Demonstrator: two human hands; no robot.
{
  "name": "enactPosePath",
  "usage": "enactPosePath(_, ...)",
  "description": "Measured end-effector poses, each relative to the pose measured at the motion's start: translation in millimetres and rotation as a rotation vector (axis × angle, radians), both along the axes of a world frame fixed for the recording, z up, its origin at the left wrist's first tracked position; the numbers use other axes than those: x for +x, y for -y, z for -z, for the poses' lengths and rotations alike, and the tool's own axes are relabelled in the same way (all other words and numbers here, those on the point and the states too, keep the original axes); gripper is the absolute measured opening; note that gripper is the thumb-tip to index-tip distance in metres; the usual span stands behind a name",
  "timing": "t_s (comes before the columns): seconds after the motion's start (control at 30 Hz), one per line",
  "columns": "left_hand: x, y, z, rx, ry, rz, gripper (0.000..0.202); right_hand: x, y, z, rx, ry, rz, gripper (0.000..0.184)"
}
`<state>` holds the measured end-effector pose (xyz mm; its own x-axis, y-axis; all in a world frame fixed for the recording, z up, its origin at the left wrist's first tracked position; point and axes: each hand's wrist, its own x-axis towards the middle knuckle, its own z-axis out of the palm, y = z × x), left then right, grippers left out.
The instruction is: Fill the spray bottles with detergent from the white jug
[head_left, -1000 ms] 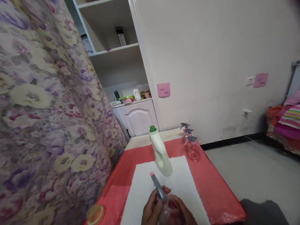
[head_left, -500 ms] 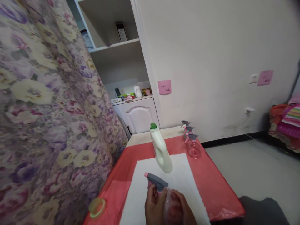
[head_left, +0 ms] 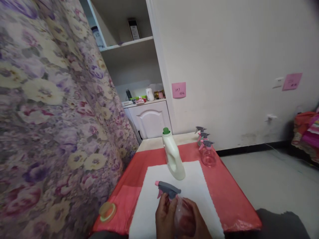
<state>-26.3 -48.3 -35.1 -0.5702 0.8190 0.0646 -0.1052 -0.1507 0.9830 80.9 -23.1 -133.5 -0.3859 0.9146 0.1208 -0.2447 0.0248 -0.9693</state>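
Low in the middle, a clear spray bottle (head_left: 183, 217) with a grey and pink trigger head (head_left: 168, 190) is tilted between my hands. My left hand (head_left: 165, 215) pinches the collar just under the head. Around the right side of the bottle's body wraps my right hand (head_left: 196, 217). Beyond them a pale green detergent jug (head_left: 174, 159), with a green spout at its mouth and no cap on, stands on the white cloth (head_left: 147, 196). A round translucent cap (head_left: 107, 211) with a greenish rim lies at the left edge.
Several spray bottles (head_left: 208, 157) stand in a row at the back right of the red-covered table (head_left: 231, 199). A floral curtain (head_left: 57, 132) hangs close on the left. Behind is a white cabinet (head_left: 152, 119) with shelves, next to a wall bearing pink notes (head_left: 178, 90).
The view has shifted slightly, moving the scene a little right and up. My hands keep the same hold on the spray bottle, and the trigger head shows a bit more clearly.
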Motion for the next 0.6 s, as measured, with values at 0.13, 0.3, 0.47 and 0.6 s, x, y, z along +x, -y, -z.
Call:
enactPosePath(0.13,3.5,-3.8,1.9,-0.033,0.011,-0.044,0.041,-2.6,2.0,11.2,-0.033,-0.016,0.03,0.095)
enactPosePath(0.3,-2.1,-3.4,-17.5,-0.035,0.071,0.021,0.046,0.5,-6.5,18.9,-0.07,-0.145,-0.094,0.096)
enactPosePath(0.47,-7.9,2.3,-32.0,0.004,0.135,0.15,0.04,4.7,-13.1,12.1,-0.143,-0.272,-0.265,0.108)
enactPosePath(0.6,-10.8,1.4,-22.3,-0.006,0.139,0.111,0.039,6.4,-7.9,4.7,-0.087,-0.191,-0.225,0.101)
